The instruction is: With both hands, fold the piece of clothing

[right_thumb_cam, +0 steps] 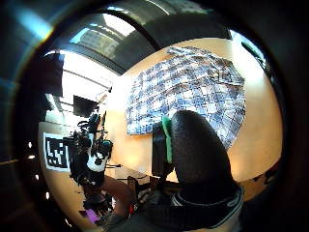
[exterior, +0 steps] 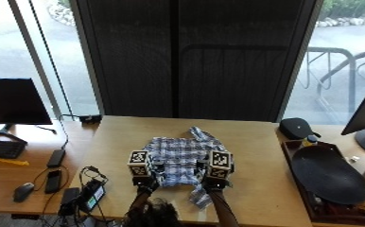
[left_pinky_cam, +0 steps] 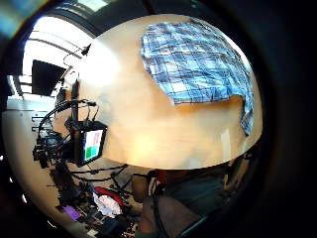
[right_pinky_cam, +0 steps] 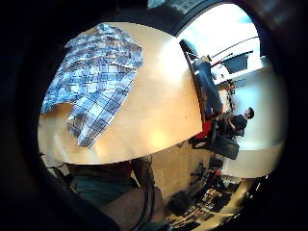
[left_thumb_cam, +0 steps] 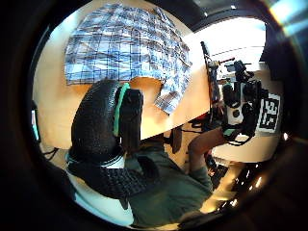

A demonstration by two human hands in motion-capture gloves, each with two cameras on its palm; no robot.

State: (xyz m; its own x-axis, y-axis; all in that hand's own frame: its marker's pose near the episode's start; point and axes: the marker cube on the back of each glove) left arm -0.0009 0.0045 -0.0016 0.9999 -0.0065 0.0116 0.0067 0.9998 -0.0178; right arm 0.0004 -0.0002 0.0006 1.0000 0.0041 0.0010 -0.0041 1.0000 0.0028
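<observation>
Hovering above the near hem: left hand (exterior: 146,182) and right hand (exterior: 212,179), fingers not discernible, gripping nothing so far as can be told. Lying rumpled mid wooden table (exterior: 258,156): blue-and-white plaid cotton shirt (exterior: 184,158), one corner trailing nearward. Risking a crooked fold, given uneven edges.

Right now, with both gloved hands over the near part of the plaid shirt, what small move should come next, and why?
Probably lower both hands to take hold of the near edge of the plaid shirt. It lies spread on the wooden table, with a flap trailing toward the person. The left hand and right hand sit above it, and the palm views show shirt and table well below them, nothing held.
</observation>
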